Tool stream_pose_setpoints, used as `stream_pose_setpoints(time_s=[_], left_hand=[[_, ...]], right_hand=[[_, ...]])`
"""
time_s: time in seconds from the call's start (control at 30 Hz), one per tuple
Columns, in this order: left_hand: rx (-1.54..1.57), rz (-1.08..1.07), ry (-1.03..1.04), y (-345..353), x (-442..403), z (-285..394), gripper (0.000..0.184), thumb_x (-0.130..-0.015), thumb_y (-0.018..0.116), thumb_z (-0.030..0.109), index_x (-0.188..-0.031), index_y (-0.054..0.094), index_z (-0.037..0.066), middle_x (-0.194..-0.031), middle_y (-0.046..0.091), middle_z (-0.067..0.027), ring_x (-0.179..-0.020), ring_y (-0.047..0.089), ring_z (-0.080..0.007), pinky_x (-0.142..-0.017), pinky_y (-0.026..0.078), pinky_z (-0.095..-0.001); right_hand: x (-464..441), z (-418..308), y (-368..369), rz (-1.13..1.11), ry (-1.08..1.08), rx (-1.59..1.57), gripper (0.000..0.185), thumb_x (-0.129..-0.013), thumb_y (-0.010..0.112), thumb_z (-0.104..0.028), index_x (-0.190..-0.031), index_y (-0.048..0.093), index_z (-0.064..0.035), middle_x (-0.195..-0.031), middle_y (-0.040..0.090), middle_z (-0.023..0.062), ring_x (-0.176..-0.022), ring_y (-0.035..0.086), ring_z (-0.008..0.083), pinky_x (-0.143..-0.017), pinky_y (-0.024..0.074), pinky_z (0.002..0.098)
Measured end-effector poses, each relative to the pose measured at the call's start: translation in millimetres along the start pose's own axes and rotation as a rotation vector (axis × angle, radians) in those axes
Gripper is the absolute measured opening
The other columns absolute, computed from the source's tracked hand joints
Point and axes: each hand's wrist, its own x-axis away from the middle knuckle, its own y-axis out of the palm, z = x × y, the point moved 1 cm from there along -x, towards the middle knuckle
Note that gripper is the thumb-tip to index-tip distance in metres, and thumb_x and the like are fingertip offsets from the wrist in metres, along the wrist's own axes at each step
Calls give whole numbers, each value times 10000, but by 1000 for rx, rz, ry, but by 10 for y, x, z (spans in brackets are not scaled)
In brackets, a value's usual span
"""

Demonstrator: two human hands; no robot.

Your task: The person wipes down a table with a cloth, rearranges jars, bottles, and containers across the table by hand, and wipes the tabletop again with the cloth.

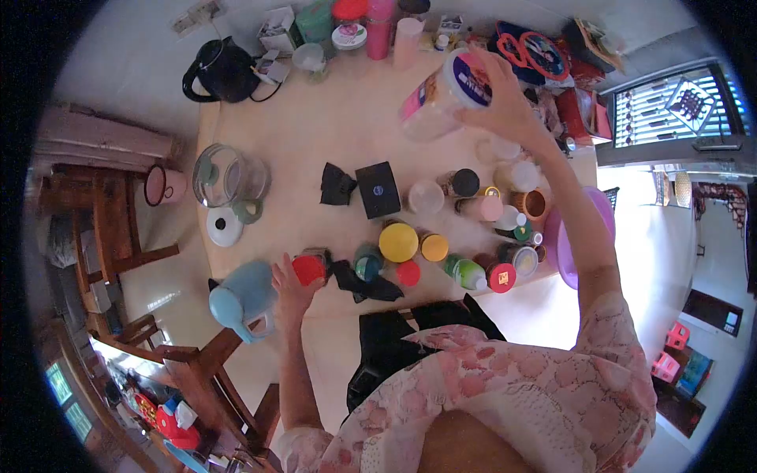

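Observation:
My right hand grips a large clear plastic jar by its lid end. The jar is tilted, with a purple label on its lid, over the far right part of the table. My left hand is at the near left edge, fingers spread and thumb against the red lid of a small jar. Just left of that hand stands a light blue pitcher. To its right are a black cloth-like piece, a teal-topped container and a yellow-lidded jar.
Several small jars and bottles crowd the near right, beside a purple basin. A black box lies mid-table. A glass bowl and white lid are left. A black kettle stands at the back.

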Motion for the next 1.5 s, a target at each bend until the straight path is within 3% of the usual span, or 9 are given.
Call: stream_pose_setpoints(time_s=[0.23,0.47,0.67,0.77,0.83,0.87,1.0,1.33,1.5], left_hand=[[288,-166,-61,280,-143,-92,1046,-592,805,290,-1374,157,40,-1273,246,-360,-1144,333,-506,-957,306,-538],[111,-92,-34,447,-183,-121,1099,-561,814,294,-1371,116,39,-1243,232,-329,-1112,329,-487,-925,322,-536],[210,-136,-118,406,-177,-83,1053,-547,818,249,-1340,153,59,-1228,218,-315,-1088,332,-473,-925,308,-547],[118,-140,-106,446,-167,-117,1146,-533,833,369,-1358,113,31,-1206,262,-316,-1079,334,-448,-929,308,-529],[171,-144,-127,364,-172,-23,1056,-542,821,237,-1338,149,67,-1222,230,-306,-1083,333,-474,-922,305,-552],[170,-149,-133,394,-170,-56,1056,-542,821,237,-1338,149,67,-1222,230,-306,-1083,333,-474,-922,305,-552],[148,-118,-97,482,-145,-140,1063,-543,822,249,-1343,148,61,-1216,244,-308,-1084,331,-476,-922,305,-551],[139,-115,-123,350,-185,36,1045,-540,803,212,-1337,144,62,-1210,252,-321,-1081,336,-475,-917,317,-543],[95,-60,-128,421,-151,15,1063,-489,806,163,-1331,163,69,-1192,272,-308,-1066,353,-456,-911,326,-528]], right_hand=[[-666,1301,713,62,277,149,1016,-538,765,-380,-1371,238,-134,-1292,337,220,-1246,286,369,-1023,215,474],[-1282,1784,1203,112,346,271,1036,-545,757,-397,-1380,202,-136,-1340,235,275,-1249,253,445,-1016,242,500],[-1567,2158,1534,157,354,393,1049,-532,767,-424,-1376,215,-136,-1293,286,269,-1191,313,453,-980,288,533],[-1674,2385,1618,108,395,453,1058,-537,753,-500,-1372,223,-122,-1272,326,268,-1179,337,442,-976,281,537],[-1742,2558,1693,220,381,439,1038,-545,736,-546,-1350,256,-100,-1246,381,258,-1171,353,427,-967,286,529],[-1750,2550,1661,234,254,516,1007,-555,732,-546,-1329,284,-85,-1224,421,240,-1163,371,406,-959,291,526],[-1804,2419,1534,170,354,395,983,-558,730,-547,-1316,304,-88,-1222,432,240,-1165,381,390,-955,296,525],[-1736,2337,1537,63,379,456,1073,-511,751,-584,-1374,248,-192,-1366,214,281,-1262,182,490,-1005,238,560],[-1473,2096,1510,365,322,294,900,-611,749,-489,-1338,313,-187,-1335,249,281,-1233,218,500,-978,260,565]])
